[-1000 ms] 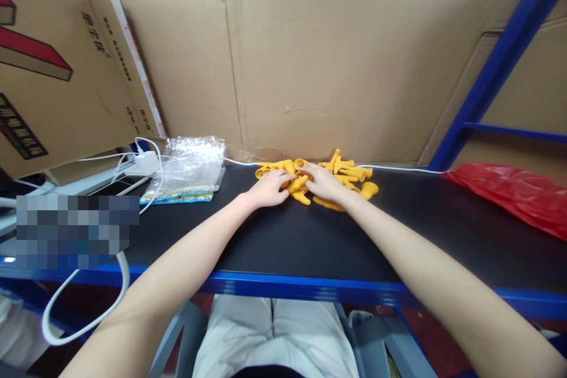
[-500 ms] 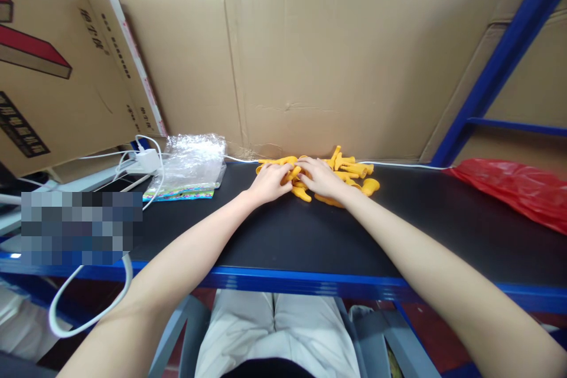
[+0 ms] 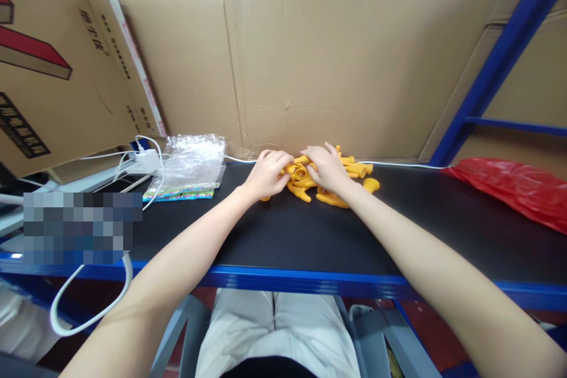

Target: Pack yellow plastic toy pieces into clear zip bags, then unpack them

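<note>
Yellow pieces (image 3: 302,183): lay in a loose heap on the black tabletop (image 3: 301,242), near the foot of the cardboard panel (image 3: 319,65); some showed round, open ends
Left hand (image 3: 269,174): was at the heap's left end, fingers bent; whether it gripped a piece could not be told
Right hand (image 3: 328,170): was over the heap's middle, fingers parted; its grip could not be told, the palm being hidden
Packaging: clear plastic packets (image 3: 190,162) lay left of the heap, beside a white charger (image 3: 148,160); a red plastic bag (image 3: 509,189) lay crumpled at far right
White cable (image 3: 407,165): ran along the panel's foot
</note>
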`<state>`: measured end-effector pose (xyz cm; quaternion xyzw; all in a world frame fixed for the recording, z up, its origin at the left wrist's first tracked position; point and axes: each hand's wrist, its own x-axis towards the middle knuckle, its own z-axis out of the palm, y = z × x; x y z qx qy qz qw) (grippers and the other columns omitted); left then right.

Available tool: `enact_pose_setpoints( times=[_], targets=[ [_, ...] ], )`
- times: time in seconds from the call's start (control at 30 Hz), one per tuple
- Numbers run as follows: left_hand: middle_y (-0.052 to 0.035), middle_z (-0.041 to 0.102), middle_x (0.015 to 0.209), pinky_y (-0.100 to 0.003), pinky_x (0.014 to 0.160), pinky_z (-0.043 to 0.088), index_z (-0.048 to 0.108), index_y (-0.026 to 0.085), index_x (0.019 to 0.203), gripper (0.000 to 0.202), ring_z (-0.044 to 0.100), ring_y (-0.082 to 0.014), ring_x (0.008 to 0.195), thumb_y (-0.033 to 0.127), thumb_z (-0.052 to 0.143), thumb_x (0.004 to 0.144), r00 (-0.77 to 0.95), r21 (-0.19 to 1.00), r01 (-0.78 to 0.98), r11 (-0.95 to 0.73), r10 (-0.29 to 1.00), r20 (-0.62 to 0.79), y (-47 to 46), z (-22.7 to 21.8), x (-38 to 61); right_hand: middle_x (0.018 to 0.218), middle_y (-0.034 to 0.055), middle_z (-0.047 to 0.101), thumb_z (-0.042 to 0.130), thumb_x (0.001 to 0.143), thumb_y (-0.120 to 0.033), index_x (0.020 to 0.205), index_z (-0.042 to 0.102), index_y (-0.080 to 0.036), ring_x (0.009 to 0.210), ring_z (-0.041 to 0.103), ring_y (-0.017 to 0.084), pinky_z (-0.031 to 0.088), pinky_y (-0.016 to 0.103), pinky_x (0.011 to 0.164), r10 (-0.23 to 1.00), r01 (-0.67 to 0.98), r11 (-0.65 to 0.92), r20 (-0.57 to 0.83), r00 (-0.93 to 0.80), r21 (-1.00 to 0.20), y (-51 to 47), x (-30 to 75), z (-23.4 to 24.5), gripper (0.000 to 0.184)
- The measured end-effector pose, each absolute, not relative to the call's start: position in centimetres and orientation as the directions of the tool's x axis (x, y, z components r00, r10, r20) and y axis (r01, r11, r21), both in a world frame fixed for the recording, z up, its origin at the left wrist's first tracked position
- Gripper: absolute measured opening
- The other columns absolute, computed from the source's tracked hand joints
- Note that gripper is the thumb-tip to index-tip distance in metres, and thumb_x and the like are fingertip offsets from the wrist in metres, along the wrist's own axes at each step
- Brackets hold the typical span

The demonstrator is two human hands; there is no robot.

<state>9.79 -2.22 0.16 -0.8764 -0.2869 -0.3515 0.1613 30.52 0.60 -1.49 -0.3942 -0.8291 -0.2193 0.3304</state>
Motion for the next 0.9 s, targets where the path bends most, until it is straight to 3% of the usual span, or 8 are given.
enact_pose_setpoints(
  times=[0.13,0.37,0.6,0.77,0.9],
  targets=[
    [-0.0067,0.062,0.093,-0.037,0.087,0.035,0.051,0.018,0.095,0.032,0.055,-0.0216,0.091,0.048,0.046,0.084,0.553,-0.028,0.675,-0.737,0.481,0.681,-2.5,0.3,9.8,0.112,0.0111,0.061,0.044,0.081,-0.015,0.114,0.056,-0.016,0.111,0.050,0.024,0.021,0.048,0.104,0.479,0.805,0.576,0.739,-0.474,0.143,0.4,30.6,-1.2,0.035],
    [-0.0075,0.064,0.091,-0.038,0.086,0.033,0.053,0.018,0.099,0.022,0.056,-0.0212,0.091,0.024,0.033,0.091,0.484,-0.030,0.775,-0.631,0.562,0.671,-1.7,-0.2,10.0,0.105,0.0117,0.062,0.040,0.085,-0.016,0.115,0.056,-0.016,0.100,0.050,0.025,0.029,0.043,0.088,0.473,0.777,0.593,0.689,-0.550,0.213,-0.9,29.2,-0.7,0.035],
    [-0.0059,0.065,0.089,-0.038,0.087,0.032,0.056,0.018,0.099,0.026,0.056,-0.0192,0.084,0.028,0.033,0.093,0.562,-0.119,0.734,-0.669,0.499,0.660,-1.2,-0.5,9.7,0.103,0.0116,0.063,0.040,0.086,-0.017,0.113,0.057,-0.015,0.097,0.051,0.025,0.029,0.039,0.086,0.459,0.774,0.588,0.690,-0.560,0.236,-1.4,28.7,-0.6,0.032],
    [-0.0077,0.063,0.083,-0.039,0.083,0.035,0.059,0.016,0.095,0.026,0.055,-0.0208,0.082,0.028,0.036,0.091,0.580,-0.185,0.736,-0.651,0.466,0.668,-0.7,-0.5,9.4,0.108,0.0132,0.062,0.040,0.089,-0.028,0.118,0.053,-0.014,0.102,0.051,0.026,0.028,0.041,0.090,0.491,0.762,0.617,0.659,-0.569,0.199,-1.4,28.5,-0.7,0.035],
    [-0.0080,0.061,0.079,-0.036,0.077,0.039,0.061,0.016,0.090,0.025,0.054,-0.0207,0.078,0.027,0.039,0.089,0.620,-0.224,0.715,-0.662,0.454,0.640,-0.1,-0.7,9.2,0.103,0.0125,0.063,0.037,0.090,-0.022,0.113,0.053,-0.014,0.101,0.052,0.024,0.027,0.039,0.090,0.548,0.774,0.598,0.599,-0.584,0.208,-1.1,28.3,-0.9,0.030]
  ],
)
